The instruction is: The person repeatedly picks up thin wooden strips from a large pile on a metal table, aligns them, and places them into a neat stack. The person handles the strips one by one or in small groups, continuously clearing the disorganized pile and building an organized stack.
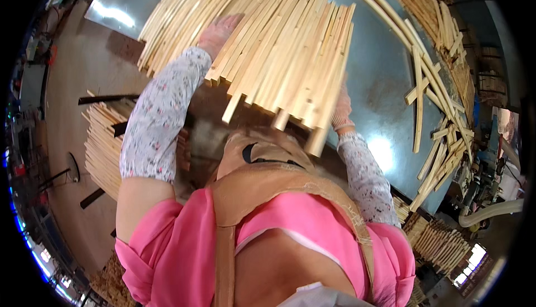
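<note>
Here | left grip [219, 34] outstretched, touching wooden sticks [286, 56] | right grip [342, 109] half-hidden, can't tell

Strips [290, 56], upper centre: bare wood, matt. Table [379, 92], right of centre: smooth metal, glossy, reflective. Sleeves [159, 106]: printed cloth, matt. Apron [268, 181], lower centre: matt, rough-edged. Shirt [184, 245]: smooth cloth.

Woodworking shop, seen from where I stand. Plain wooden sticks [296, 56] in a broad row on a metal table [379, 89], upper centre of the frame. Loose offcuts [438, 159] strewn along the table's side, right of the frame. A stack [100, 156] of more sticks beside dark bars [109, 99], left; further bundles [441, 245], lower right. Pale hose [494, 210], far right. Worker [173, 245] in tan apron [279, 181] and patterned oversleeves [159, 111]. Wide brown floor [72, 100], left.
</note>
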The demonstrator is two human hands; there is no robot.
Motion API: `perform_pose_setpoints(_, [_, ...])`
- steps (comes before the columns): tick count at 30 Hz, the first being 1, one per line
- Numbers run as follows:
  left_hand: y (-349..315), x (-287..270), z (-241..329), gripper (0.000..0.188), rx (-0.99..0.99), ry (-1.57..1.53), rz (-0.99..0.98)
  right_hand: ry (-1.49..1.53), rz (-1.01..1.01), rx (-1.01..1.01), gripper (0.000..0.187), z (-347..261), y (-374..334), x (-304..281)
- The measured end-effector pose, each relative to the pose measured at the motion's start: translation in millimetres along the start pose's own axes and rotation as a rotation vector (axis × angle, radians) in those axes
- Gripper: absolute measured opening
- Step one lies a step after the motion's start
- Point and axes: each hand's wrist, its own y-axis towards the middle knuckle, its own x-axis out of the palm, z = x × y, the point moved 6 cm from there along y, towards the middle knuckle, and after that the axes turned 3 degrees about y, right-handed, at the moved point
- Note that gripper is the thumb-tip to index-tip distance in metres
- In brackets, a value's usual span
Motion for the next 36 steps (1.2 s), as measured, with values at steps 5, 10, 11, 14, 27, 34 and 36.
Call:
perform_pose_setpoints(5, [-18, -37, 19, 0.057, 0.112, 0.232, -0.296, -0.803, 0.048, -0.496, 0.056, 5, -4, 39])
perform_pose_setpoints(10, [-26, -75, 58, 0.065, -0.192, 0.034, -0.309, -0.544, 0.022, -0.309, 0.027, -56, 86, -31])
perform_pose_setpoints(11, [-34, -56, 77, 0.068, -0.228, -0.072, -0.228, -0.439, 0.154, -0.472, 0.025, -73, 117, -35])
perform_pose_setpoints(14, [-38, -33, 125, 0.081, -0.332, -0.105, -0.269, -0.426, 0.056, -0.619, 0.04, -153, 209, -11])
perform_pose_setpoints(27, [-36, -23, 138, 0.078, -0.36, -0.287, 0.183, -0.52, -0.316, -0.425, 0.055, -192, 402, 50])
perform_pose_setpoints(34, [-40, -20, 139, 0.077, -0.405, -0.312, 0.124, -0.61, -0.465, -0.497, 0.048, -218, 404, 53])
perform_pose_setpoints(36, [-34, -23, 135, 0.074, -0.402, -0.341, 0.123, -0.661, -0.429, -0.467, 0.048, -213, 413, 51])
